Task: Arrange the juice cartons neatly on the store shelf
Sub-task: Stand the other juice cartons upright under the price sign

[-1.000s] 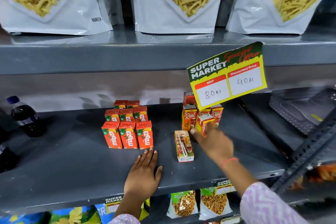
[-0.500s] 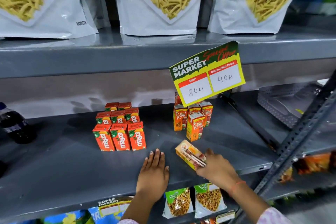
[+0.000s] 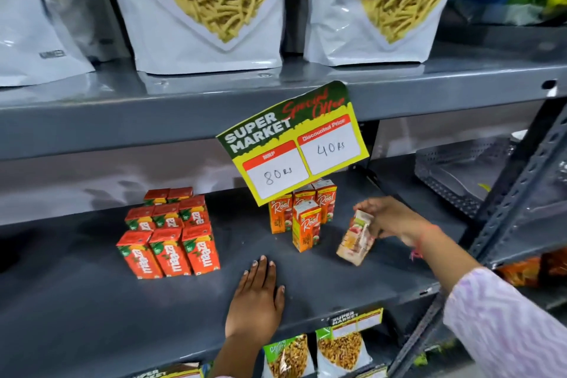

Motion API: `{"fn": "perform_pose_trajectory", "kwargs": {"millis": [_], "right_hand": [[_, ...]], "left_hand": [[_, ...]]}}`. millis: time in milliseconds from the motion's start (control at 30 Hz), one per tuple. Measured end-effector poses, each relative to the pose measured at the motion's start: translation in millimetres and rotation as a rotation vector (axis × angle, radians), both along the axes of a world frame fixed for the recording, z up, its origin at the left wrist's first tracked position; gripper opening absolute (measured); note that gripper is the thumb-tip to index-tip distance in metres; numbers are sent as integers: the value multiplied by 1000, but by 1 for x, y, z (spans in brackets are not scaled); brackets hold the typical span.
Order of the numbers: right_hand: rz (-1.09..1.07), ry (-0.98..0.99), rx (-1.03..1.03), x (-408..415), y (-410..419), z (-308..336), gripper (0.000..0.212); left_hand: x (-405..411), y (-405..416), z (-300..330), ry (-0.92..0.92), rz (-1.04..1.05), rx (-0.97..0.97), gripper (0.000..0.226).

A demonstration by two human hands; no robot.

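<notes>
On the grey shelf (image 3: 92,310), a tilted juice carton (image 3: 356,238) sits gripped in the right hand (image 3: 389,218), just right of the upright Real cartons (image 3: 302,215). The left hand (image 3: 256,301) lies flat, fingers spread, near the red Maaza cartons (image 3: 168,233) under the price sign (image 3: 294,141).

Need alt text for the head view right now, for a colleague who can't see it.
The right hand holds a tilted juice carton just right of a small group of upright Real cartons on a grey shelf. The left hand lies flat near the front edge; Maaza cartons stand in rows farther left.
</notes>
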State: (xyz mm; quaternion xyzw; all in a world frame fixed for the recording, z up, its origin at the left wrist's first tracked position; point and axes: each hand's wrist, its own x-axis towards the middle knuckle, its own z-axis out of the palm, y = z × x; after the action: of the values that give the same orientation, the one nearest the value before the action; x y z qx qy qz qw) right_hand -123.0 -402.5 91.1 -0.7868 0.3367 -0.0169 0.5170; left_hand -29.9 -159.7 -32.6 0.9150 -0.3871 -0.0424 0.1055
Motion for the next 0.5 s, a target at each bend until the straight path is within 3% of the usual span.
{"fn": "perform_pose_trajectory", "kwargs": {"millis": [33,100,200,367,500], "right_hand": [[60,26,-137,9,-2,5,54],[139,47,-351,23,-3,12,58],[185,9,-405,41,-6,12,56],[200,16,-402,52,0,-8,56],[257,31,-512,48,3,-2,50]], "left_hand": [[0,0,0,9,1,6,83],[0,0,-1,18,9,-4,79],[1,0,0,22,17,-7,57],[2,2,0,28,21,-24,55],[3,0,-1,18,18,-23,55]]}}
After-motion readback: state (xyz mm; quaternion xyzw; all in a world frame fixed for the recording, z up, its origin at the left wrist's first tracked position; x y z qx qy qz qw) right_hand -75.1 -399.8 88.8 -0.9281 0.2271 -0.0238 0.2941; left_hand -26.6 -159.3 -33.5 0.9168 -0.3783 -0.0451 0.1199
